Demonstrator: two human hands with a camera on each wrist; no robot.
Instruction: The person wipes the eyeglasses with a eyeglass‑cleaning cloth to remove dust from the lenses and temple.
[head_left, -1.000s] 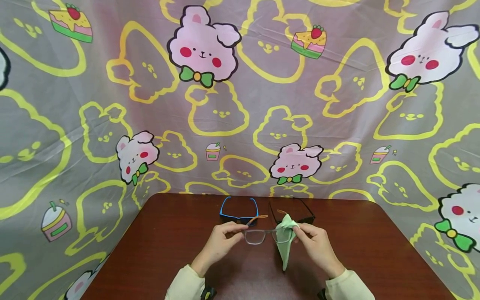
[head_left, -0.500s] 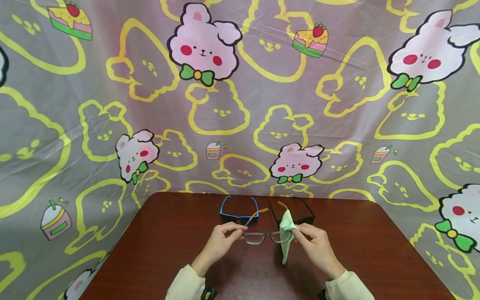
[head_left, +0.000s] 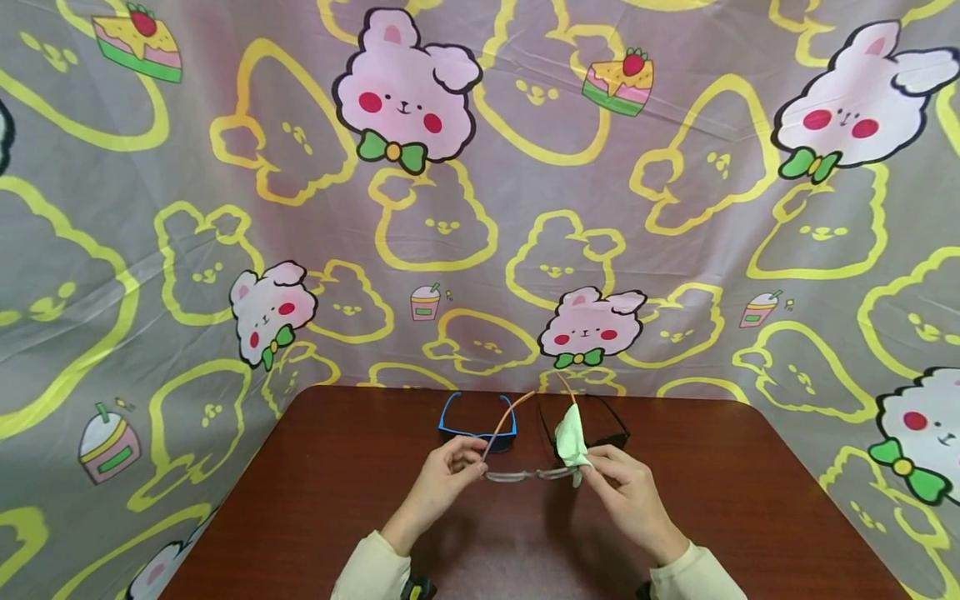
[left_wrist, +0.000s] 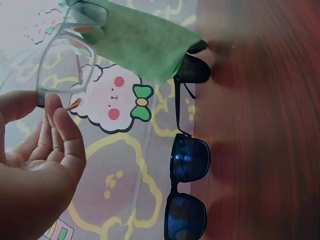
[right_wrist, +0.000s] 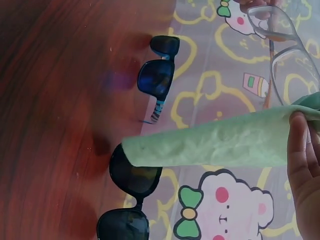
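A pair of clear-framed eyeglasses (head_left: 508, 477) with orange-brown temple tips is held up above the table between both hands. My left hand (head_left: 441, 487) pinches the frame at its left hinge, as the left wrist view also shows. At the other end, my right hand (head_left: 628, 492) pinches a light green cleaning cloth (head_left: 572, 437) against the right side of the frame. In the right wrist view the cloth (right_wrist: 215, 142) hangs down from the fingers. Part of the right lens edge is covered by the cloth. The temples point up and away.
Blue-framed sunglasses (head_left: 477, 435) rest on the brown table (head_left: 322, 475) behind the left hand. Black sunglasses (head_left: 611, 438) lie behind the right hand, partly hidden by the cloth. A patterned curtain (head_left: 480, 208) hangs behind the table.
The eyeglasses have tilted, so their lenses now appear almost edge-on and the temples reach higher. The cloth has shifted upward, with less of it hanging below the frame.
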